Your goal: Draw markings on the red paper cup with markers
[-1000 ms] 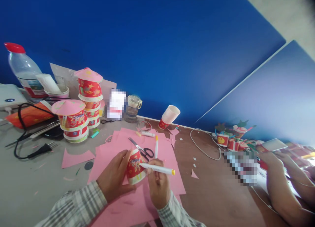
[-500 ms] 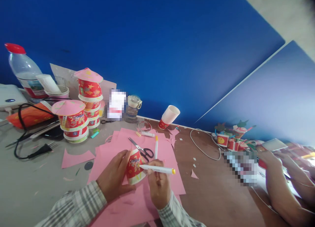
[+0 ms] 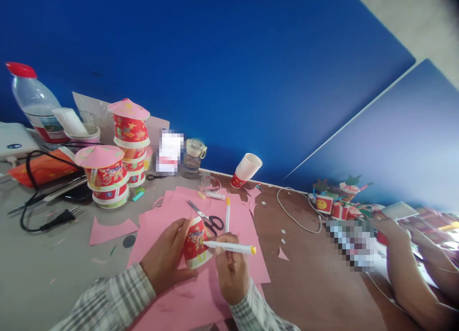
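Note:
A red patterned paper cup (image 3: 196,245) is tilted over sheets of pink paper (image 3: 247,261), and my left hand (image 3: 168,257) is closed round its left side. My right hand (image 3: 231,271) pinches a white marker (image 3: 233,248) with a yellow end, its tip touching or very close to the printed side of the cup. Just behind the cup lie scissors (image 3: 206,217) with black handles. A second marker with a yellow cap (image 3: 227,214) rests on the paper beside them.
Paper-cup towers with pink cone roofs (image 3: 129,110) stand at left, near a black power plug (image 3: 59,221). Stacked cups (image 3: 247,169) and a water jar (image 3: 193,156) are at the back. Another person's arms (image 3: 405,269) are at right, beside a white cable (image 3: 297,223).
Almost nothing differs. Both hands, the cup and the marker keep the same places.

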The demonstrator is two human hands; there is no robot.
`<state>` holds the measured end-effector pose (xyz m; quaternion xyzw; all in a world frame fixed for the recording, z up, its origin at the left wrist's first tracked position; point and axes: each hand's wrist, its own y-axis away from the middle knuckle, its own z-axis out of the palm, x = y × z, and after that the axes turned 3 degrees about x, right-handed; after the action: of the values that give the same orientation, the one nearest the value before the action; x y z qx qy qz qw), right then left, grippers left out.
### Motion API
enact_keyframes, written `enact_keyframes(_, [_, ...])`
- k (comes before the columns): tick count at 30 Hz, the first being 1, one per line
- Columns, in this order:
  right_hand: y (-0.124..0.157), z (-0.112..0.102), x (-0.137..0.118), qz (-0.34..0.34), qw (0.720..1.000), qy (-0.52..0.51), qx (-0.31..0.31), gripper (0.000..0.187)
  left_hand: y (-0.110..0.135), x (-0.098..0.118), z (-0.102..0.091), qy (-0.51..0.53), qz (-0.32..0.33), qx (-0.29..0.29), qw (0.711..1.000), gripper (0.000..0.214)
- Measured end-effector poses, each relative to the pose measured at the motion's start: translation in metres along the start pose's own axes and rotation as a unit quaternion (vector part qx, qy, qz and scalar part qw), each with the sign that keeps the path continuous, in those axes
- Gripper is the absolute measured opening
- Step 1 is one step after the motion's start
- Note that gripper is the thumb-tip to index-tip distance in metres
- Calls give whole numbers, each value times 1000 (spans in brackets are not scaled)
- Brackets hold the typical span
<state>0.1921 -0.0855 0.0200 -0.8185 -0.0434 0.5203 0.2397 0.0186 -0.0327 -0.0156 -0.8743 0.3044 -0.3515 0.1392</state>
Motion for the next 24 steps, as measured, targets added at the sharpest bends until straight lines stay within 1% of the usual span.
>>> enact_keyframes(9, [2,-1,4,3,1000,-23,-6,15,1,-1,1,-3,8,3,1000,115])
enact_keyframes(14, [1,-2,2,9,1000,-13,1,13,0,-1,1,-2,7,7,1000,115])
enact_keyframes(21, [0,-1,4,-3,1000,10,23,14,1,-2,2,13,0,2,1000,115])
enact_keyframes(24, [1,-1,4,2,1000,7,17,14,1,-2,1,18,-2,-1,1000,115])
